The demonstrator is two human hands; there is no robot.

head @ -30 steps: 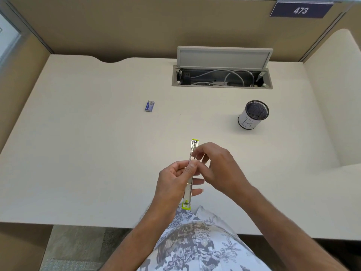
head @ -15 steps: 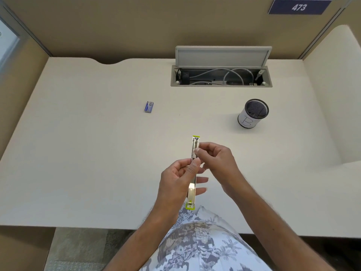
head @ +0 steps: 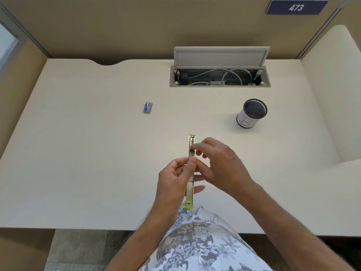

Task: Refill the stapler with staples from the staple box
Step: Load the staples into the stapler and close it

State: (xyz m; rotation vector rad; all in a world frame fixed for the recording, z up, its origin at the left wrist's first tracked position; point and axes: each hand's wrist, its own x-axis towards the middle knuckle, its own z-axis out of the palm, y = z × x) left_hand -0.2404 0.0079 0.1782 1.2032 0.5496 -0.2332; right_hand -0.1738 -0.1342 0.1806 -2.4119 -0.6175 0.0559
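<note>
Two hands on one thing: my left hand point(head: 172, 179) is wrapped round the middle of the stapler point(head: 191, 171), thumb on top, fingers underneath, w/ the stapler swung fully open into one long strip, held just above the table point(head: 82, 157) near the middle of its front edge. Lime ends stick out both ways, one toward me, one toward the back edge. My right hand point(head: 220, 166) is over the far half, fingertips pinched at the metal channel; it's blurred, so I can't tell if it's gripping a staple strip or just touching the rail.

Handling, as I judge it: stapler is light, stiff, metal rail slick, hinge free to flop, so hold it at the middle as now, not by an end. Pusher spring prob. snaps back, so keep fingers clear. Staple strips are brittle and break if bent; take them by the sides.

Staple box point(head: 147, 107) is small, blue, sitting alone well toward the left-centre of the table, out of easy reach. Its print is too small to read.

Writing: wall plate point(head: 296, 7) reads "473". Mesh pen cup point(head: 252, 113) toward the right edge has a paper wrap w/ a hand-drawn "B".
</note>
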